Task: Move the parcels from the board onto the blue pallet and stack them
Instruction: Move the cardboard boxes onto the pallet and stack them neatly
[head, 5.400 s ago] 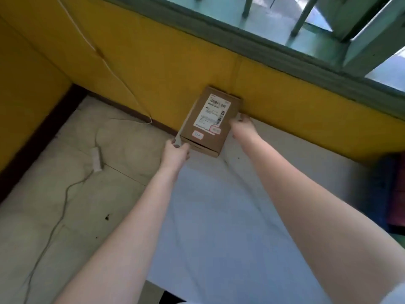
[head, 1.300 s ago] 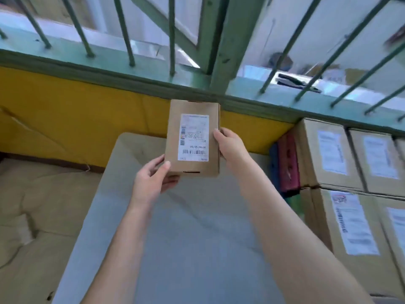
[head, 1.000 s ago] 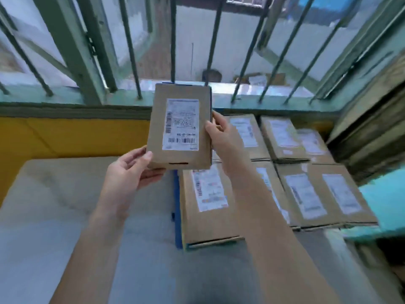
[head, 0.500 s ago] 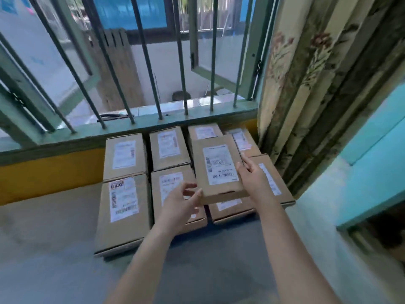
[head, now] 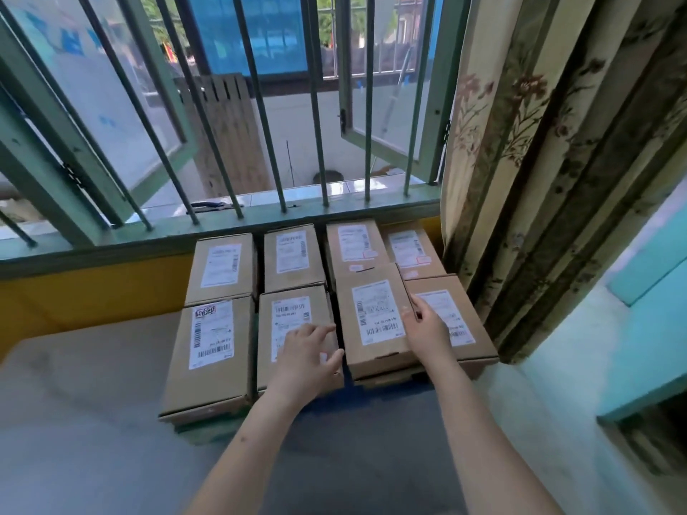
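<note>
The step in hand was the setting-down: a small parcel (head: 375, 321) lay on top of the stack under the barred window (head: 260, 105), resting on a lower parcel whose front edge showed just beneath it, and a little skewed against the row. The right hand (head: 423, 330) was on its right edge, fingers laid along the cardboard with the thumb on the label side, a light steadying hold rather than a firm clamp as far as could be told. The left hand (head: 306, 356) hovered over the neighbouring front parcel (head: 293, 336), fingers spread and relaxed, gripping nothing, its fingertips near the new parcel's left edge. Seven other parcels were packed tight in two rows, the far ones against the yellow wall (head: 93, 291); only a sliver of the blue pallet (head: 371, 401) showed under their front edges. Judging by the skew, the next move called for a small nudge from both sides to square the parcel with the one below, then letting go and turning back to the grey board (head: 93, 421) for another, if any remained there
</note>
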Action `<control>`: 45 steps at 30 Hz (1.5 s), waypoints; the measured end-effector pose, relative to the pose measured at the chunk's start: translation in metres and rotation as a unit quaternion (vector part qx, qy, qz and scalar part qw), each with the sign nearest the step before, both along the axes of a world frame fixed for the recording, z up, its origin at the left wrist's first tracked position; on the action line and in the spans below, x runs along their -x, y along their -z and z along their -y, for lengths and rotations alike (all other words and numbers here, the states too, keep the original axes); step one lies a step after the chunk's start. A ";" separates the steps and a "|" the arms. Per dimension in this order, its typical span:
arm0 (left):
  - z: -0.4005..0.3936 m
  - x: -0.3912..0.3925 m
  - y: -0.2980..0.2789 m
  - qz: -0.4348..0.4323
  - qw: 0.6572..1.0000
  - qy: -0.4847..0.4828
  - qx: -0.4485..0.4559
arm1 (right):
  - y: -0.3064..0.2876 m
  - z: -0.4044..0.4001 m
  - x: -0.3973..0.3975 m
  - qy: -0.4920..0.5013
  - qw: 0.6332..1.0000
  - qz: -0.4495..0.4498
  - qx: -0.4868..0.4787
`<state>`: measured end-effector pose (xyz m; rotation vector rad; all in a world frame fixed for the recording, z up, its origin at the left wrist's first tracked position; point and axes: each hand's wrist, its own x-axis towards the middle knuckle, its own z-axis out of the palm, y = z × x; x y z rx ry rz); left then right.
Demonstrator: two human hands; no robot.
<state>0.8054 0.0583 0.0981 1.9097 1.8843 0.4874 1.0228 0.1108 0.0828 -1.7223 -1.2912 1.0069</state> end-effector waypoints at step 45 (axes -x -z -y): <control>0.003 0.192 0.024 0.256 0.853 -0.399 0.217 | 0.023 -0.053 -0.094 0.031 0.968 -0.018 0.250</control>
